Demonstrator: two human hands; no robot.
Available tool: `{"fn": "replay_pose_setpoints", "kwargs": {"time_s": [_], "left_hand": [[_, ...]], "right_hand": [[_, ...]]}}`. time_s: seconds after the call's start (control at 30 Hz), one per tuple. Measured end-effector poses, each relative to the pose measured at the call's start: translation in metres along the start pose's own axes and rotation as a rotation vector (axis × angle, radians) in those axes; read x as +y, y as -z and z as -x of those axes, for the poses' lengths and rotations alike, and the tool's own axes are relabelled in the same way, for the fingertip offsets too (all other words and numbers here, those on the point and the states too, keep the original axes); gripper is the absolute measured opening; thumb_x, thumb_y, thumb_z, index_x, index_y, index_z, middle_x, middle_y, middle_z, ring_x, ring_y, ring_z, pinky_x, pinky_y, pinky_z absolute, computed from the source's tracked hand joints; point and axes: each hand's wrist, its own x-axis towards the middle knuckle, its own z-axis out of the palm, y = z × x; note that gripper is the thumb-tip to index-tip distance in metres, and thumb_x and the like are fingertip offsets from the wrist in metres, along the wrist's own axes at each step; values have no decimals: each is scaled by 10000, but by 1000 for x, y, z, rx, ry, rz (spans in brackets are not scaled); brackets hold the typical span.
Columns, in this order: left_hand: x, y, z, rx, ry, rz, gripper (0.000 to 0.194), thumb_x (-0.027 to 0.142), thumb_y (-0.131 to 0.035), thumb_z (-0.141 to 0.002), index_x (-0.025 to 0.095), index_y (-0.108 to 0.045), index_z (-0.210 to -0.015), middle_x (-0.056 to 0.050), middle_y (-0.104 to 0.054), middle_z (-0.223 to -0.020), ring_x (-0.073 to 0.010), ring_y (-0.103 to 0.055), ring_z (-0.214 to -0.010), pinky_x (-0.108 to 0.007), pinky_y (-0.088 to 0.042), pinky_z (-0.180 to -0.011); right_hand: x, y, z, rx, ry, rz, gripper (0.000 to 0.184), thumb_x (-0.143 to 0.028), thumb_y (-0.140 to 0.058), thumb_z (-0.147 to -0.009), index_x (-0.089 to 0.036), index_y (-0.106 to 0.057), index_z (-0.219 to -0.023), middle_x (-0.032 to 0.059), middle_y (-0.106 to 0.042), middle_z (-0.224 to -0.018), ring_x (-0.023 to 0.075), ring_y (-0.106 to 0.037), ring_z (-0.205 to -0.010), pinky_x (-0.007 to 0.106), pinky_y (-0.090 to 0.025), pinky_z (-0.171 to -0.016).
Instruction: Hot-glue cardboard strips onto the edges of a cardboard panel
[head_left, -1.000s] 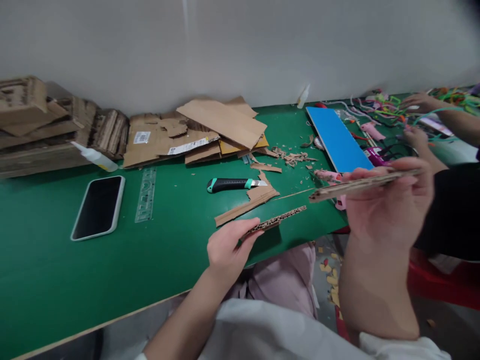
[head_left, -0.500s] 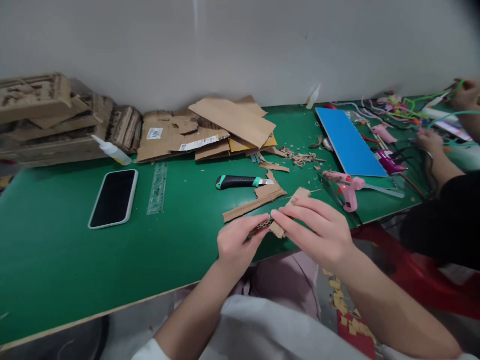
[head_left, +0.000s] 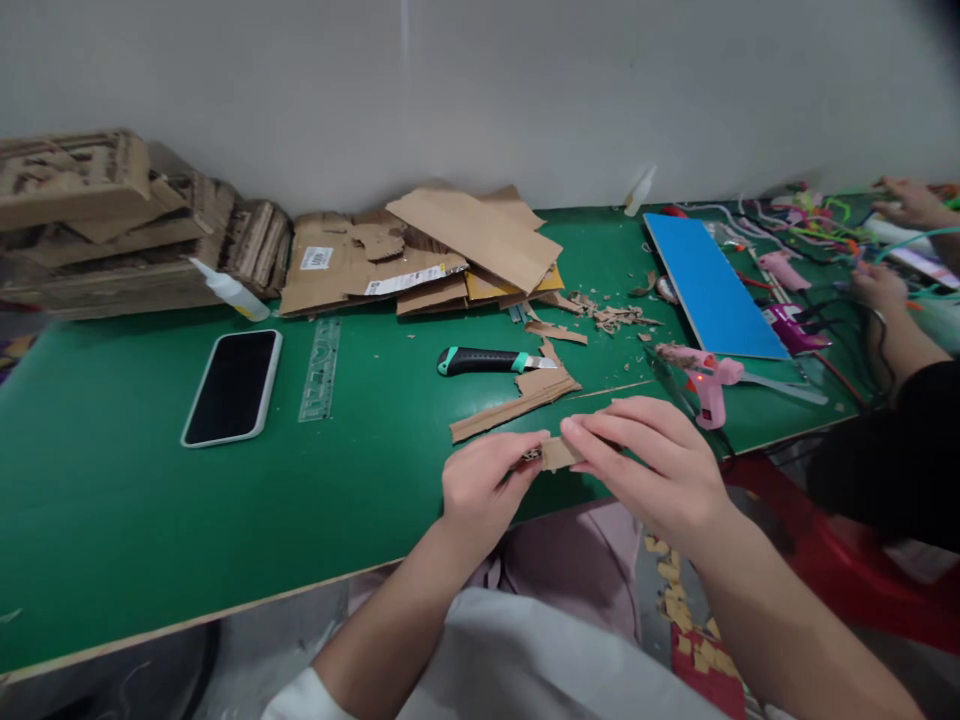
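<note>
Between my two hands is a small piece of cardboard (head_left: 558,454), held just above the table's front edge. My left hand (head_left: 486,482) pinches its left end, where corrugated edges show. The fingers of my right hand (head_left: 651,460) close over the right end and hide part of it. Beyond my hands lies a utility knife (head_left: 495,361), its blade out over a torn cardboard scrap (head_left: 517,405). A pink hot glue gun (head_left: 705,385) stands to the right, with a clear glue stick in its back.
Cardboard sheets (head_left: 480,240) and a cardboard stack (head_left: 127,240) line the wall. A phone (head_left: 232,388), a clear ruler (head_left: 320,370) and a glue bottle (head_left: 231,292) lie left. A blue board (head_left: 716,285) is at right, near another person's hands (head_left: 881,288).
The cardboard piece has been turned: its strip, slanting up to the right before, now lies nearly level between my hands. My right fingers have shifted slightly right. The other person's hands moved too.
</note>
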Motion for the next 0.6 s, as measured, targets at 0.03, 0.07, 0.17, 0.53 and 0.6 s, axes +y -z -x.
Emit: {"fn": "replay_pose_setpoints", "kwargs": {"time_s": [0.03,0.07,0.17,0.53,0.6], "left_hand": [[0,0,0,-5,6,-1,170,99,-577,-786,186,-655,-909,-8,-721,-835,-113,-675,-744,-192,-542,-720],[0,0,0,-7,9,-1,192,78,-565,-778,188,-656,-907,-6,-721,-838,-113,-675,-747,-192,-542,-721],[1,0,0,5,0,8,249,22,-545,-748,184,-654,-902,-1,-720,-837,-103,-673,-748,-176,-538,-726],[2,0,0,21,-39,23,321,4,-521,-735,203,-627,-963,2,-717,-859,-101,-676,-755,-175,-545,-728],[2,1,1,43,-78,15,324,31,-542,-747,199,-605,-1016,-19,-714,-890,-114,-677,-775,-190,-552,-724]], "right_hand": [[-1,-1,0,5,10,-9,463,-108,-669,-738,-179,-568,-1185,53,-685,-966,186,-571,-915,341,-496,-794],[-2,-2,0,7,15,-16,458,-111,-671,-737,-178,-571,-1179,49,-689,-972,185,-573,-913,338,-497,-784],[-6,-4,0,-1,8,-43,449,-101,-671,-735,-175,-579,-1169,46,-693,-985,181,-583,-910,336,-496,-780],[-9,-7,4,-17,-47,-130,441,-98,-645,-755,-197,-573,-1179,45,-691,-1002,168,-604,-937,316,-486,-781],[-9,-8,3,-20,-53,-136,426,-113,-630,-772,-206,-569,-1183,42,-692,-998,164,-610,-930,313,-486,-775]]}}
